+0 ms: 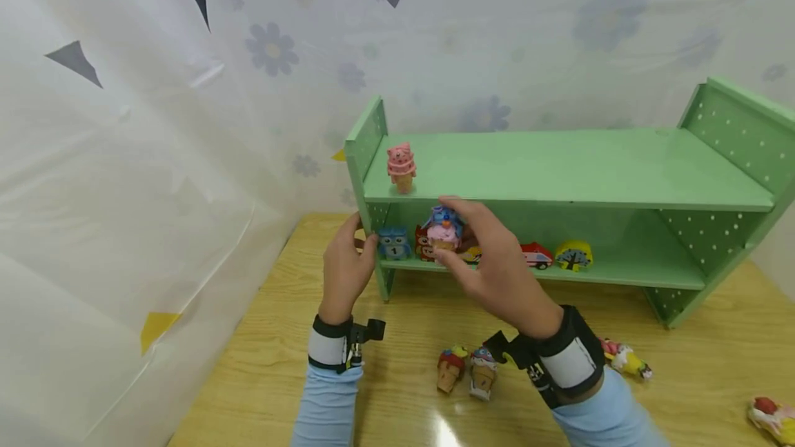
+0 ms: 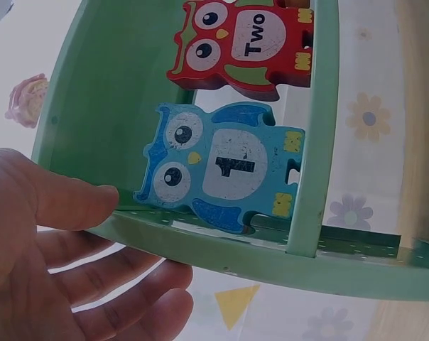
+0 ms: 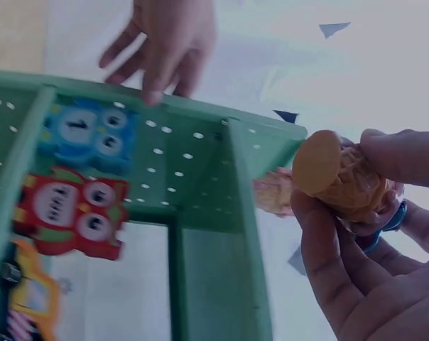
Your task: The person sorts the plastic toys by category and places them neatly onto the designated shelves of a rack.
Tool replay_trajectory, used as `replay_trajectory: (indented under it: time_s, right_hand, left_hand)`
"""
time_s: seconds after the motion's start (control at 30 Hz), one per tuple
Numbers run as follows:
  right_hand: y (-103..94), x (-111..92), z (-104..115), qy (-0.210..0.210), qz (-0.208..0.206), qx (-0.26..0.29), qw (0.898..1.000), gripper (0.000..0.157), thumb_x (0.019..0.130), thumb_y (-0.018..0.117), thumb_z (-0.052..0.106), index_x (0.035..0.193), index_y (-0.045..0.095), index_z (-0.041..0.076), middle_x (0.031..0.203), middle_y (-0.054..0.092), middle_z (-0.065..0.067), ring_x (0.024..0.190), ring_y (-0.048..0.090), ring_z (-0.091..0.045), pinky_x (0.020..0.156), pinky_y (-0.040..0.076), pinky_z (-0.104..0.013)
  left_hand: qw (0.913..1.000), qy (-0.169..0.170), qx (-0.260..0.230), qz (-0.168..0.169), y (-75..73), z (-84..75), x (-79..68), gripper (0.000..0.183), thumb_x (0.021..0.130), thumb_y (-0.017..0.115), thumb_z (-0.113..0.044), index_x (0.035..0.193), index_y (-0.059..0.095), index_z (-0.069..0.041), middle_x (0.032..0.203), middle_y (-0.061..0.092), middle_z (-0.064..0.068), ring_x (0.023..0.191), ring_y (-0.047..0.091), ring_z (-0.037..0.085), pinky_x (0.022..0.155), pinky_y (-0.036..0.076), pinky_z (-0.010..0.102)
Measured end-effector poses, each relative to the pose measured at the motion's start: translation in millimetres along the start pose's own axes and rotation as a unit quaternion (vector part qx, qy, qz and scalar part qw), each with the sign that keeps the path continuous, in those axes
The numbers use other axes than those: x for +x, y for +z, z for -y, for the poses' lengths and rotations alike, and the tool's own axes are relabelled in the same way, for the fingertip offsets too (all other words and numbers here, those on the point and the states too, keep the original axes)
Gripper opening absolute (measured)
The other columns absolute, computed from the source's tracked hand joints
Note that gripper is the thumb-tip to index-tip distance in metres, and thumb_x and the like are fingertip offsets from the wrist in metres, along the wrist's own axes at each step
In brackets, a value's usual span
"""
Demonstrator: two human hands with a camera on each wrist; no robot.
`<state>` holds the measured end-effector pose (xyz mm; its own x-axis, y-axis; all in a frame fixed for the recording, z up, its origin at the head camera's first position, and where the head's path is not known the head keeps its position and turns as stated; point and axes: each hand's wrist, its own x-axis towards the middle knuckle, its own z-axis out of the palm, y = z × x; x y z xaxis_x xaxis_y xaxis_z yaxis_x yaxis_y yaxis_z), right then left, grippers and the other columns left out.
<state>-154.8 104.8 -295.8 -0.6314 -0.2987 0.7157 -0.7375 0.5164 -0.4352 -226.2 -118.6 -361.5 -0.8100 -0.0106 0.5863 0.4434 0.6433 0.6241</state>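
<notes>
My right hand (image 1: 499, 264) pinches an ice-cream-cone figurine (image 1: 444, 234) with a blue top and pink scoop, in front of the upper shelf's edge. The right wrist view shows the figurine's tan cone base (image 3: 342, 177) between thumb and fingers. At the left end of the green toy shelf (image 1: 559, 164), my left hand (image 1: 348, 264) holds the side panel, thumb inside and fingers outside. Close to that thumb stands a blue owl block (image 2: 221, 167) marked 1, beside a red owl block (image 2: 246, 46). A pink ice-cream figurine (image 1: 401, 167) stands on the top board's left end.
A red toy car (image 1: 536, 256) and a yellow tree block (image 1: 574, 254) stand on the lower board. Two cone figurines, one red-topped (image 1: 450, 370) and one white-and-blue (image 1: 482, 372), lie on the wooden table (image 1: 261, 364). More figurines (image 1: 627, 361) lie to the right.
</notes>
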Motion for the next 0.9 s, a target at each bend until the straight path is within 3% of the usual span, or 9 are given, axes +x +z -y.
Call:
replay_trajectory:
  time_s: [0.2, 0.37, 0.53, 0.9]
  right_hand:
    - [-16.9, 37.5, -0.9, -0.013, -0.014, -0.009, 1.000, 0.063, 0.083, 0.072, 0.007, 0.139, 0.042, 0.005, 0.113, 0.056, -0.016, 0.083, 0.060, -0.019, 0.071, 0.055, -0.036]
    - [-20.1, 59.0, -6.3, 0.023, -0.020, -0.009, 0.999, 0.060, 0.086, 0.069, 0.008, 0.140, 0.041, 0.008, 0.117, 0.055, -0.017, 0.086, 0.061, -0.023, 0.074, 0.056, -0.039]
    - [-14.5, 70.8, -15.3, 0.054, -0.008, -0.010, 0.998, 0.059, 0.087, 0.067, 0.006, 0.140, 0.040, 0.009, 0.118, 0.056, -0.018, 0.088, 0.061, -0.026, 0.075, 0.055, -0.042]
    - [-4.1, 78.2, -33.5, 0.071, 0.021, -0.021, 0.997, 0.061, 0.088, 0.066, 0.004, 0.141, 0.037, 0.009, 0.126, 0.052, -0.020, 0.089, 0.062, -0.029, 0.073, 0.055, -0.044]
  left_hand:
    - [1.0000, 0.000, 0.005, 0.003, 0.4, 1.0, 0.3, 0.038, 0.093, 0.059, -0.015, 0.130, 0.057, -0.011, 0.117, 0.066, 0.010, 0.078, 0.067, 0.024, 0.059, 0.057, 0.039]
    - [1.0000, -0.001, 0.007, 0.004, 0.7, 1.6, -0.7, 0.038, 0.093, 0.059, -0.016, 0.130, 0.056, -0.011, 0.117, 0.066, 0.010, 0.078, 0.067, 0.023, 0.060, 0.057, 0.039]
    - [0.9999, -0.002, 0.007, 0.007, -0.1, 1.4, -0.1, 0.037, 0.093, 0.059, -0.016, 0.130, 0.056, -0.012, 0.117, 0.066, 0.009, 0.078, 0.067, 0.023, 0.061, 0.057, 0.039]
    - [1.0000, 0.004, 0.008, 0.004, 0.2, 2.2, -0.6, 0.039, 0.093, 0.060, -0.017, 0.131, 0.056, -0.012, 0.117, 0.066, 0.010, 0.078, 0.067, 0.023, 0.060, 0.057, 0.038]
